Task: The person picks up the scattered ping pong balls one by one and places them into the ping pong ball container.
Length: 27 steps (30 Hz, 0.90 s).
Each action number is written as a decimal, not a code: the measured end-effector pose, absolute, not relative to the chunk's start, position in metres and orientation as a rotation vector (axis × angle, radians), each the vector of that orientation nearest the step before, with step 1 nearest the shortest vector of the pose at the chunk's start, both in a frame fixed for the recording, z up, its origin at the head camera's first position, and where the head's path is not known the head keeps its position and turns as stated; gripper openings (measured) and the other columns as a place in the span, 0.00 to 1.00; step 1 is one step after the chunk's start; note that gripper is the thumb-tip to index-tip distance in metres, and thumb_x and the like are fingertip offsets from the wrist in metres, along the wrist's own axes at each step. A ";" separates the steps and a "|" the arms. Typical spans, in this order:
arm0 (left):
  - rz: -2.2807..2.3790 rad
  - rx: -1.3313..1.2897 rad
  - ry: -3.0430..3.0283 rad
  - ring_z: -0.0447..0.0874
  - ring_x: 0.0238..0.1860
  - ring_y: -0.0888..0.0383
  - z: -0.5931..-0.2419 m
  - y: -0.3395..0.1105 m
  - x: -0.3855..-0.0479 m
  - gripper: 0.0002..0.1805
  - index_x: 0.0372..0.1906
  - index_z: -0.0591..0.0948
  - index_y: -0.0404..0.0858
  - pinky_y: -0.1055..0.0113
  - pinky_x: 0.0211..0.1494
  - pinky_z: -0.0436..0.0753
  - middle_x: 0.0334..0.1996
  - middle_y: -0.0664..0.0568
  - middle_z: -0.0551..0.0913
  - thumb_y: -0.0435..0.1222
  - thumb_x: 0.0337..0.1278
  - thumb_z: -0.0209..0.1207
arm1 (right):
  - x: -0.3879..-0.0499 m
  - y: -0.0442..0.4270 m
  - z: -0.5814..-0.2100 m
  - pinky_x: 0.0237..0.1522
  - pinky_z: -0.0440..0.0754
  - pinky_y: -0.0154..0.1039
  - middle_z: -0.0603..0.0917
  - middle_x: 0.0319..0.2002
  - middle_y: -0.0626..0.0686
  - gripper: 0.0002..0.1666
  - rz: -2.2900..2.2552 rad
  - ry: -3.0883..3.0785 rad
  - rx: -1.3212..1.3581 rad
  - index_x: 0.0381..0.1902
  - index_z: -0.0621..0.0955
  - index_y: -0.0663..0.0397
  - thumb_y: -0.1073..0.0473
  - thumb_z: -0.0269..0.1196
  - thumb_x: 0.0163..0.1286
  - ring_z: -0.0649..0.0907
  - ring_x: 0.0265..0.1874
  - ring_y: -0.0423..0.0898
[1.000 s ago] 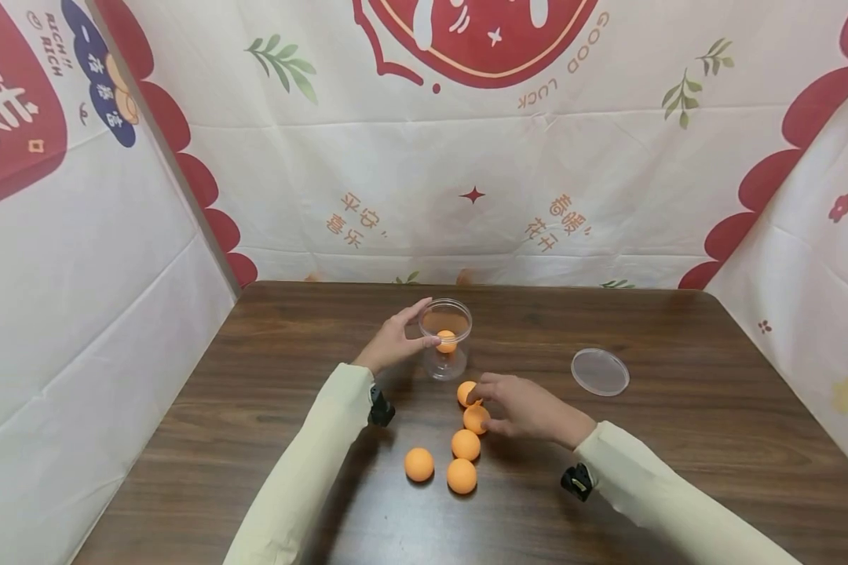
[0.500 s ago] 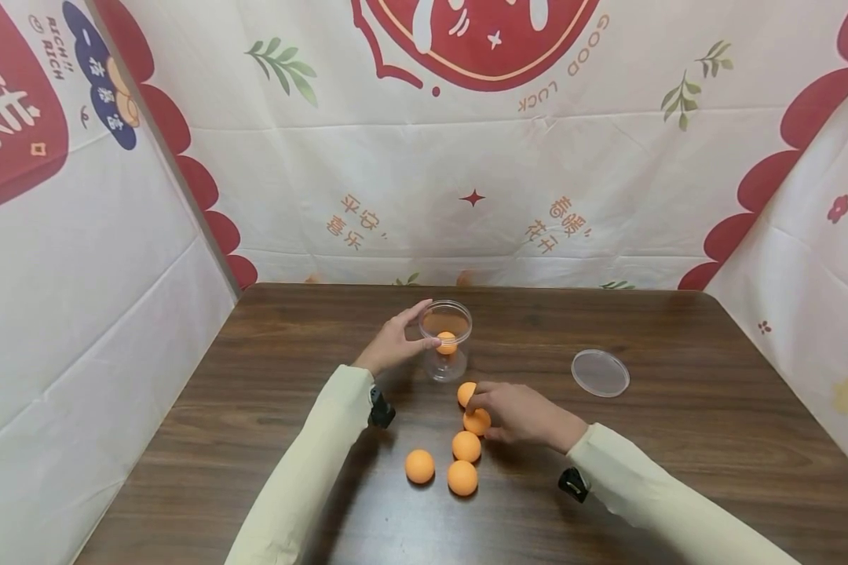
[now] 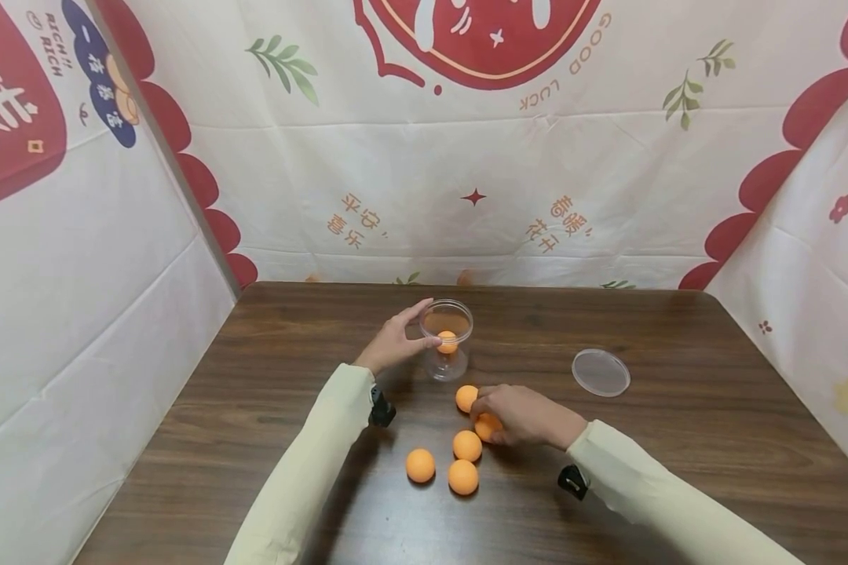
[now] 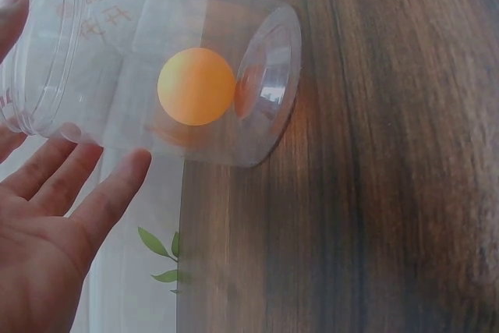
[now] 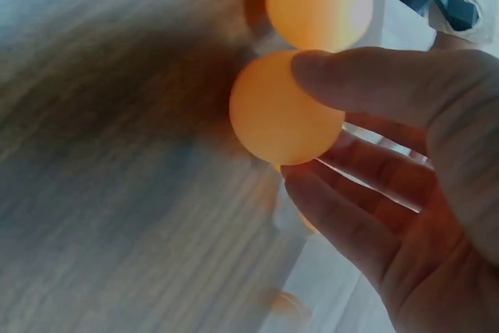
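Note:
A clear plastic jar stands upright on the table with one orange ping-pong ball inside. My left hand holds the jar near its rim, thumb on the near side and fingers round the far side. To the near right, my right hand pinches another orange ping-pong ball between thumb and fingers, low over the table. One loose ball lies just beyond those fingertips. Nearer to me is a ball, with another ball close by it and a third ball to the left.
A round clear lid lies flat on the dark wood table, right of the jar. Printed white cloth hangs behind the table and along both sides. A black camera sits on the left wrist.
My right hand has come slightly nearer and closed on a ball, which has shifted a little right, away from the others. The left hand and jar have stayed put.

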<state>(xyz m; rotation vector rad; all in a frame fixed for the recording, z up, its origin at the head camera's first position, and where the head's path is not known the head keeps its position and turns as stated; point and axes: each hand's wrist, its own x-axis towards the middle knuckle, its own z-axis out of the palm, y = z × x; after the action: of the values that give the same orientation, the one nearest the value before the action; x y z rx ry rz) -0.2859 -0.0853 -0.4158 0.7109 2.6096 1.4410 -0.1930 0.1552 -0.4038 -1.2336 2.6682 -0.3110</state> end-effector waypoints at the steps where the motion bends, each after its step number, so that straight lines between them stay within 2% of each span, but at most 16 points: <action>1: 1.443 0.711 2.607 0.68 0.67 0.46 -0.416 -0.085 -0.286 0.42 0.73 0.60 0.44 0.45 0.68 0.66 0.68 0.46 0.68 0.43 0.55 0.65 | -0.193 0.155 -0.402 0.33 0.77 0.34 0.79 0.36 0.45 0.12 -0.308 2.664 -1.232 0.38 0.84 0.49 0.62 0.69 0.55 0.73 0.30 0.37; 9: 1.479 0.711 2.601 0.68 0.67 0.46 -0.418 -0.085 -0.285 0.42 0.73 0.60 0.46 0.45 0.68 0.66 0.68 0.46 0.68 0.43 0.55 0.66 | -0.199 0.157 -0.381 0.29 0.74 0.31 0.78 0.33 0.44 0.14 -0.310 2.679 -1.269 0.40 0.84 0.52 0.63 0.70 0.53 0.72 0.27 0.37; 16: 1.478 0.718 2.605 0.68 0.67 0.47 -0.418 -0.085 -0.284 0.42 0.73 0.60 0.45 0.47 0.68 0.67 0.68 0.46 0.68 0.43 0.55 0.65 | -0.209 0.158 -0.359 0.31 0.76 0.35 0.79 0.34 0.44 0.17 -0.272 2.755 -1.259 0.41 0.83 0.50 0.63 0.72 0.51 0.73 0.28 0.37; 27: 1.463 0.717 2.615 0.69 0.66 0.47 -0.417 -0.085 -0.284 0.42 0.73 0.60 0.42 0.48 0.68 0.67 0.68 0.46 0.68 0.42 0.55 0.65 | -0.221 0.149 -0.331 0.38 0.83 0.42 0.83 0.43 0.51 0.19 -0.319 2.879 -1.219 0.47 0.83 0.53 0.61 0.72 0.55 0.82 0.36 0.44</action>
<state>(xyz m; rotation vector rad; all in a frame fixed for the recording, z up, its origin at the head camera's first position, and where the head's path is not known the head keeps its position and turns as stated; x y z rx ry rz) -0.2844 -0.0852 -0.4169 0.7166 2.6153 1.4625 -0.2214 0.1494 -0.3307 -1.2190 2.8785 -0.3188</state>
